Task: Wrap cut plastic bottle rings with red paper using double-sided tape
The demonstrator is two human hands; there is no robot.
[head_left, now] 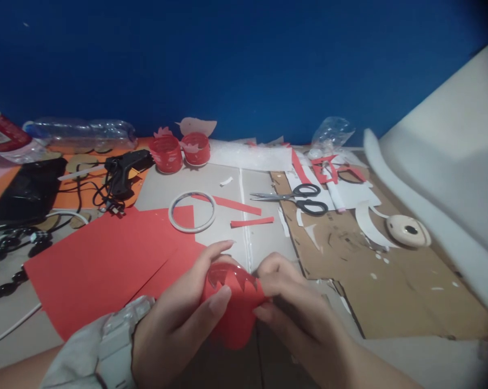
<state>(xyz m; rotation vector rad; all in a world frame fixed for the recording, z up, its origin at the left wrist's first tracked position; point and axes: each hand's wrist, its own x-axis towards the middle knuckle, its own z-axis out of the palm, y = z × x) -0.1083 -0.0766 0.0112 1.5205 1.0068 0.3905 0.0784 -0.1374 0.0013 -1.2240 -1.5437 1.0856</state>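
A cup wrapped in red paper [238, 319], its paper edge cut in zigzag points around a shiny clear rim, is held at the bottom centre. My left hand [187, 302], with a pale watch on the wrist, wraps round its left side, thumb lying on the front. On the other side, my right hand [292, 302] pinches the paper at the upper right edge between thumb and fingers. Just beyond the hands lie two narrow red paper strips [252, 222] and a roll of tape [172, 213]. Red paper sheets [106, 259] spread beside my left hand.
Black-handled scissors [300, 199] lie across the edge of a cardboard sheet [389, 292]. Two red cups [166, 155] stand near the blue wall. A glue gun [124, 173], clear plastic bottles [85, 133] and black beads [8, 265] are at left. A small cream device [408, 230] rests at right.
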